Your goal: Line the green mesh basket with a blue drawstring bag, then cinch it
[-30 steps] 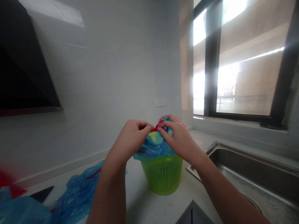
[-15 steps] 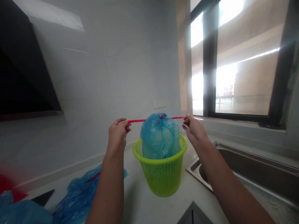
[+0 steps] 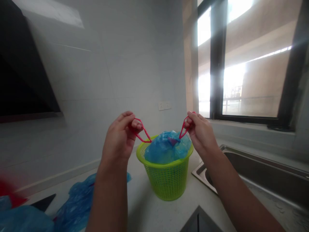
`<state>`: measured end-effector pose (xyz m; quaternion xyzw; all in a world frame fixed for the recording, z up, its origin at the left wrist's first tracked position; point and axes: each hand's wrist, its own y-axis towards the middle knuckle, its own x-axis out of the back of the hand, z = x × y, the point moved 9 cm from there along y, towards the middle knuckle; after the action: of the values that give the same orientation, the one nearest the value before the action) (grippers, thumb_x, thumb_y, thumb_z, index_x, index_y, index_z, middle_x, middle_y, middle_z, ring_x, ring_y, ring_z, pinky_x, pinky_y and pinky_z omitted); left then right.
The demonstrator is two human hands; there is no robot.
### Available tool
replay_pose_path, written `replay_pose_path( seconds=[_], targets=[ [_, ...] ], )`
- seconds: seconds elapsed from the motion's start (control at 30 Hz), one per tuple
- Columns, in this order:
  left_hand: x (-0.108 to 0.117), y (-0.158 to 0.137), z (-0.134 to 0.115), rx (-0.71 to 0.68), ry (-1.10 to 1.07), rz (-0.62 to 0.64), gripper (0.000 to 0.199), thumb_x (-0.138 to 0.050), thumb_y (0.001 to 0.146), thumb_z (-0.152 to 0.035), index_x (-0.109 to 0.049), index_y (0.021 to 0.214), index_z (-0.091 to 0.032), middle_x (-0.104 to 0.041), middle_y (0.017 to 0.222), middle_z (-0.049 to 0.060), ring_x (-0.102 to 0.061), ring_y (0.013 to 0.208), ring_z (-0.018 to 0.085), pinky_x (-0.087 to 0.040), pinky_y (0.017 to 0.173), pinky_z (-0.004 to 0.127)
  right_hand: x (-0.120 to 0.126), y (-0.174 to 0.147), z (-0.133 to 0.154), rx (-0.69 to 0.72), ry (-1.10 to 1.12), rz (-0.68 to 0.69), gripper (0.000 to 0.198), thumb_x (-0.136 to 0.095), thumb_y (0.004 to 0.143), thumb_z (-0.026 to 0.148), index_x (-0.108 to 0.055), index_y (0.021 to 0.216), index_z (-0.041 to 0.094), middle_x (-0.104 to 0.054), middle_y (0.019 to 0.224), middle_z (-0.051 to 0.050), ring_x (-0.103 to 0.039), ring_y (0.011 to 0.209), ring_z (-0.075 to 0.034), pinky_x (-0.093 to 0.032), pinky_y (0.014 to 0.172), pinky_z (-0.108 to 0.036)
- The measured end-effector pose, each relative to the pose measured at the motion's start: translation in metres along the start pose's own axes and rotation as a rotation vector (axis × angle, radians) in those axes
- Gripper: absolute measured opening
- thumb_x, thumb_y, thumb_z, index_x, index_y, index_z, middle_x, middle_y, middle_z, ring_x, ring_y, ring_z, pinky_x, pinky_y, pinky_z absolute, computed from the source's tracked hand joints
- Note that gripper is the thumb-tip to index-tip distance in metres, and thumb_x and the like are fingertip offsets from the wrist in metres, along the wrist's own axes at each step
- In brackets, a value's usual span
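Our hands have come closer and the red string has gone slack, so the blue bag [image 3: 166, 149] sits low inside the green basket [image 3: 166, 180], left hand [image 3: 119, 138] and right hand [image 3: 201, 135] each pinching a string loop [image 3: 142, 130] above it.

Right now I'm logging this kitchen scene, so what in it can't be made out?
Head view only:
- Inside of the bag: its gathered blue plastic hides any contents.
- Basket interior: filled by the bag.
- Drawstring ends: covered by the fingers of the left hand and right hand.
- Red thing at the left edge: blurred and cut off.
- Sink bottom: behind the right forearm and past the frame edge.
- Outside the window: washed out by glare.
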<state>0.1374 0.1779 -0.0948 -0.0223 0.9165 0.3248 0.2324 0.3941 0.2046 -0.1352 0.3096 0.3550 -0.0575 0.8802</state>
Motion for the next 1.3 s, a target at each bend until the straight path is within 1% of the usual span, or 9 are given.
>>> replay_pose_path(
  seconds=[0.23,0.4,0.6,0.73,0.87,0.93,1.03,1.13,1.3],
  targets=[
    [-0.055,-0.039,0.022,0.096,0.246,0.264,0.032,-0.069,0.082,-0.03,-0.06,0.111,-0.018,-0.072,0.083,0.007,-0.069,0.075,0.02,-0.054,0.066,0.027,-0.049,-0.042,0.016,0.178,-0.435,0.298,0.015,-0.066,0.086,0.026,-0.069,0.1,0.019,-0.075,0.087,-0.004,-0.07,0.08,-0.016,-0.056,0.074,-0.03],
    [-0.061,-0.041,0.043,0.102,0.369,0.313,0.05,-0.076,0.08,-0.035,-0.055,0.123,-0.022,-0.072,0.087,0.004,-0.069,0.077,0.019,-0.053,0.071,0.028,-0.058,-0.049,0.008,0.252,-0.554,0.392,0.022,-0.059,0.09,0.023,-0.074,0.106,0.022,-0.074,0.114,-0.006,-0.068,0.108,-0.021,-0.054,0.095,-0.037],
    [-0.056,-0.026,0.046,-0.028,0.256,0.229,0.054,-0.082,0.071,-0.024,-0.054,0.116,-0.021,-0.072,0.087,0.003,-0.069,0.081,0.018,-0.053,0.075,0.027,-0.067,-0.062,0.003,0.311,-0.58,0.499,0.053,-0.048,0.086,0.006,-0.056,0.134,0.026,-0.07,0.124,-0.006,-0.063,0.12,-0.02,-0.045,0.11,-0.045],
    [-0.059,-0.028,0.058,0.05,0.209,0.27,0.051,-0.082,0.07,-0.025,-0.055,0.113,-0.022,-0.071,0.084,0.003,-0.069,0.079,0.017,-0.052,0.073,0.026,-0.067,-0.067,0.009,0.373,-0.759,0.526,0.075,-0.046,0.082,0.002,-0.039,0.152,0.028,-0.067,0.128,-0.007,-0.055,0.13,-0.023,-0.034,0.117,-0.052],
    [-0.058,-0.032,0.058,0.035,0.27,0.21,0.041,-0.077,0.071,-0.023,-0.057,0.108,-0.02,-0.067,0.075,0.0,-0.065,0.072,0.015,-0.05,0.068,0.023,-0.068,-0.07,0.007,0.329,-0.9,0.588,0.084,-0.045,0.083,0.003,-0.018,0.16,0.024,-0.066,0.129,-0.01,-0.055,0.128,-0.024,-0.038,0.114,-0.051],
    [-0.058,-0.024,0.051,-0.027,0.336,0.155,0.038,-0.074,0.07,-0.019,-0.059,0.106,-0.021,-0.063,0.071,-0.002,-0.062,0.066,0.014,-0.049,0.064,0.023,-0.064,-0.071,0.012,0.311,-0.968,0.541,0.08,-0.045,0.086,0.006,-0.018,0.16,0.02,-0.065,0.131,-0.013,-0.057,0.126,-0.025,-0.042,0.109,-0.05],
    [-0.063,0.004,0.04,-0.083,0.392,0.093,0.029,-0.067,0.066,-0.017,-0.062,0.094,-0.019,-0.056,0.065,-0.003,-0.056,0.059,0.013,-0.051,0.06,0.024,-0.044,-0.079,0.039,0.318,-1.025,0.308,0.066,-0.047,0.09,0.012,-0.03,0.153,0.02,-0.068,0.125,-0.012,-0.062,0.116,-0.026,-0.045,0.102,-0.048],
    [-0.071,0.047,0.039,0.046,0.327,0.047,0.019,-0.062,0.058,-0.013,-0.059,0.077,-0.017,-0.055,0.063,-0.002,-0.055,0.056,0.013,-0.052,0.058,0.025,-0.022,-0.111,0.071,0.295,-1.032,0.105,0.044,-0.046,0.091,0.015,-0.047,0.135,0.024,-0.071,0.112,-0.007,-0.064,0.107,-0.024,-0.046,0.098,-0.043],
    [-0.083,0.107,-0.008,0.024,0.318,-0.052,0.017,-0.055,0.056,-0.006,-0.054,0.068,-0.017,-0.054,0.059,0.0,-0.055,0.056,0.013,-0.051,0.055,0.023,0.005,-0.198,0.073,0.111,-0.945,0.123,0.02,-0.052,0.088,0.024,-0.059,0.106,0.023,-0.074,0.094,-0.006,-0.067,0.09,-0.022,-0.048,0.087,-0.035]
  ],
)
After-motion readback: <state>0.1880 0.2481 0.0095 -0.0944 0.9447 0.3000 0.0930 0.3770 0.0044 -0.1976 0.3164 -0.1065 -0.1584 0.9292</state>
